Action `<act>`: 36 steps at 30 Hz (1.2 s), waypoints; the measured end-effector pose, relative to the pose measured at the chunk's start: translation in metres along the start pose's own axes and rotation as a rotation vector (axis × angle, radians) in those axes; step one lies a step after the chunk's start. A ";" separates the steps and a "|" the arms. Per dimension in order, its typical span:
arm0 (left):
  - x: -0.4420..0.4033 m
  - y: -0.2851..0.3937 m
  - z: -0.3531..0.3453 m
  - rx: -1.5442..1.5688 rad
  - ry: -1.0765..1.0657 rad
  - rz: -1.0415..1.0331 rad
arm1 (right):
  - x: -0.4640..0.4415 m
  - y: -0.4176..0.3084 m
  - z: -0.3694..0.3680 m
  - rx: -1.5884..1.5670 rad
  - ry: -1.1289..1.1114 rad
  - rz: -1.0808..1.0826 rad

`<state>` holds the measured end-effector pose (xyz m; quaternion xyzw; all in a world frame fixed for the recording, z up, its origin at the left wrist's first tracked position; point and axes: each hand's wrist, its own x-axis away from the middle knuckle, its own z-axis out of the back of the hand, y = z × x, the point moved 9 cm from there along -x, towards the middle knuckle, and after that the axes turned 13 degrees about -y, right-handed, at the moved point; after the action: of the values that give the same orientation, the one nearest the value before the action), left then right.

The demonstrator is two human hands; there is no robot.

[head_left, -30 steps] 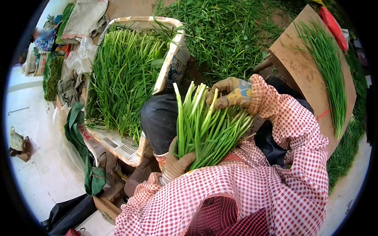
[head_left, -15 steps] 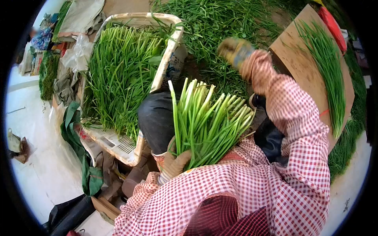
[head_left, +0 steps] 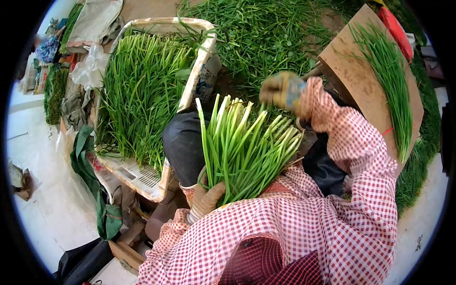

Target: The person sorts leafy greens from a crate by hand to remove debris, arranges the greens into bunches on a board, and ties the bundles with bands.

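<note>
Gloved and low in the middle, my left hand (head_left: 207,198) is wrapped round the lower part of a bunch of green stalks (head_left: 247,152), which rests against my lap with its pale cut ends fanned upward. My right hand (head_left: 281,90), in a yellow and blue glove, is just above the right side of those ends; motion blurs its fingers, so whether they hold anything cannot be told. Left of my knee, a white crate (head_left: 202,61) is packed with similar greens (head_left: 145,90).
Loose greens (head_left: 261,38) cover the ground ahead. At the right, a tilted brown board (head_left: 363,71) bears long green leaves (head_left: 387,85), with a red bag (head_left: 395,33) behind. Green cloth (head_left: 88,161) lies left of the crate. Another person (head_left: 46,49) is at the far left.
My right hand has left the stalk ends, swung up and away, then come back down close above them. My left hand has kept its hold on the bunch.
</note>
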<state>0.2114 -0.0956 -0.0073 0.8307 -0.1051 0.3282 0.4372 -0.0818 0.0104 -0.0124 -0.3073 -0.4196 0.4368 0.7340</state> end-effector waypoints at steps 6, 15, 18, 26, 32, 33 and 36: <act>0.011 -0.020 0.043 -0.170 0.007 -0.128 | 0.020 0.086 0.055 -0.132 0.483 -0.646; 0.036 -0.016 0.064 -0.072 0.094 -0.387 | 0.029 0.021 -0.047 -0.821 0.133 -0.199; 0.032 -0.014 0.063 -0.168 0.076 -0.403 | 0.020 -0.003 -0.093 -1.123 0.194 -0.030; 0.023 0.041 -0.024 -0.557 -0.355 -0.435 | 0.004 -0.091 -0.065 -2.008 -0.363 0.766; 0.016 0.091 -0.088 -1.676 -0.489 -0.197 | 0.032 -0.098 -0.048 -1.952 -0.298 0.902; 0.016 0.102 -0.097 -1.855 -0.476 -0.143 | 0.037 -0.102 -0.049 -1.989 -0.390 0.931; 0.008 0.133 -0.118 -2.041 -0.662 -0.089 | 0.044 -0.089 -0.053 -2.072 -0.220 0.867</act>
<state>0.1028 -0.0799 0.1325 0.1238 -0.4123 -0.1722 0.8860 0.0106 0.0072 0.0515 -0.8478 -0.4998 0.1209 -0.1295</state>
